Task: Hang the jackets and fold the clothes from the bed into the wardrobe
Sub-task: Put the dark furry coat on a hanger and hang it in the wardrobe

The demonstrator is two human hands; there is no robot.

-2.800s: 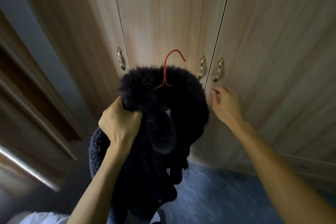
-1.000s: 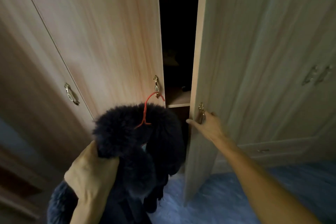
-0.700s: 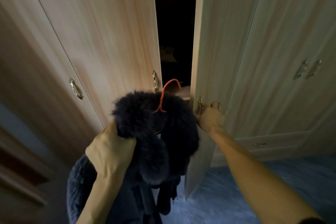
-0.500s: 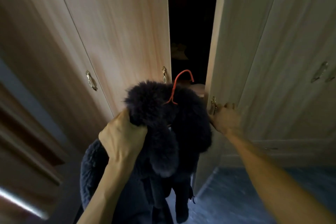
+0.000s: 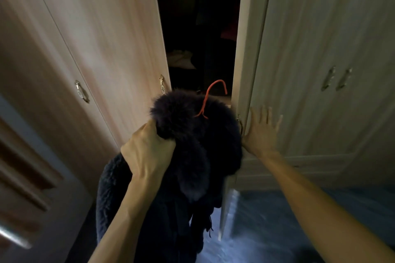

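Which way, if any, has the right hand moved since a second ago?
Yes: the right hand moved rightward off the door handle onto the wardrobe door, fingers straight.

Dark gap (image 5: pixel 201 28) open between wardrobe doors; jacket (image 5: pixel 192 145) blocks its lower part

One jacket (image 5: pixel 192 145): dark, fluffy, fur-collared; on an orange wire hanger (image 5: pixel 204 102), hook upright; raised near centre before the wardrobe (image 5: pixel 111 38). Wardrobe pale wood-grain, door (image 5: pixel 245 49) right of centre ajar, interior dark.

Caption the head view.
Left hand grips a dark jacket on an orange hanger; right hand presses the open wardrobe door.
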